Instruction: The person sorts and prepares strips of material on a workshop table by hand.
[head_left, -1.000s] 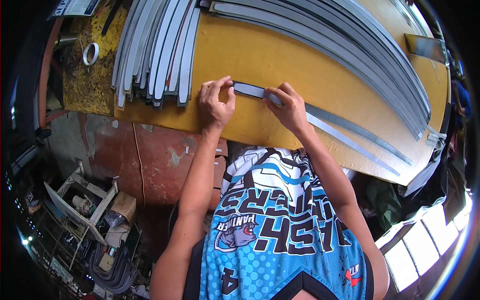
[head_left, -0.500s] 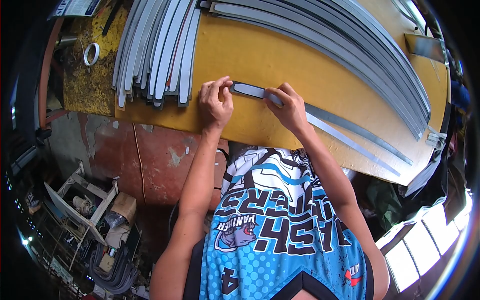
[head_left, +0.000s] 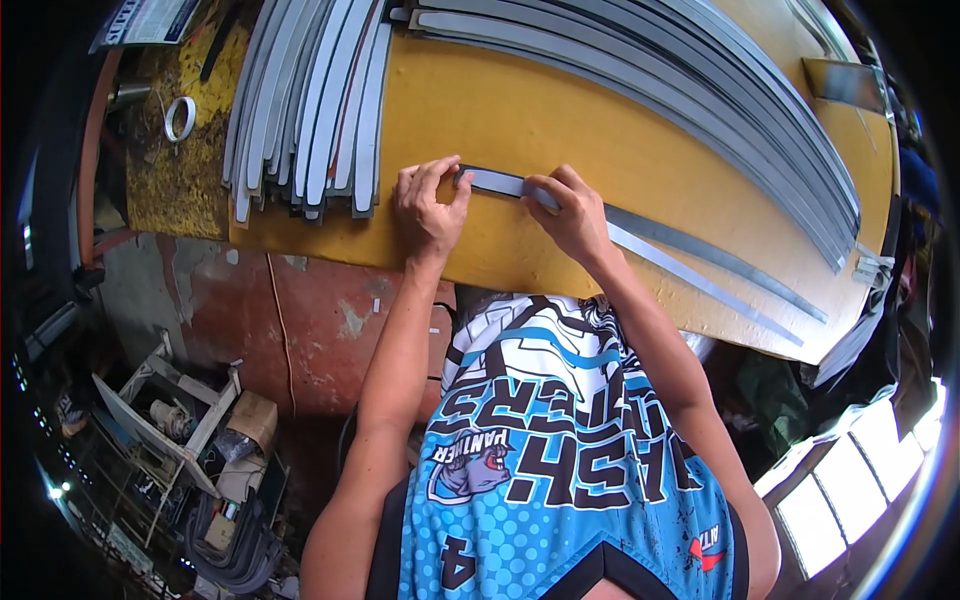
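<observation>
In front of me on the yellow table, a long pale grey strip (head_left: 492, 181) lies over a wider dark grey strip (head_left: 715, 252) at their left ends. Beyond my right hand the two strips spread apart towards the right. My left hand (head_left: 432, 207) pinches the left tip, its thumb on the pale end and its fingertips at the dark edge. The fingers of my right hand (head_left: 570, 212) are closed around the pale strip a little further along, pressed near the dark one. Its fingertips are partly hidden.
A bundle of similar strips (head_left: 312, 120) lies at the table's left, overhanging the front edge. More long strips (head_left: 640, 65) curve across the back and right. A roll of tape (head_left: 180, 119) rests on the stained left end of the yellow table (head_left: 450, 110).
My left thumb has come down onto the pale strip's end, where the tip was uncovered before. My right hand has shifted slightly left.
</observation>
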